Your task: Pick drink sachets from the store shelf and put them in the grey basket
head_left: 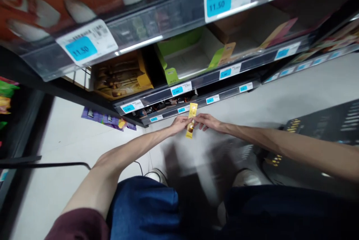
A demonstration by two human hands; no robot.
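Note:
Both my hands meet low in front of the bottom shelves, holding one slim yellow snack bar (192,118) upright between them. My left hand (179,123) pinches its left edge near the middle. My right hand (209,121) pinches the right edge at about the same height. The bar's top end reaches up to the lowest shelf rail (196,102), and its lower end hangs over the pale floor.
Store shelves with blue price tags (218,2) rise above. A green display box (187,56) looks nearly bare, with a brown box (120,75) of bars to its left. A purple packet (103,118) lies on the floor. A dark basket (319,135) stands at the right.

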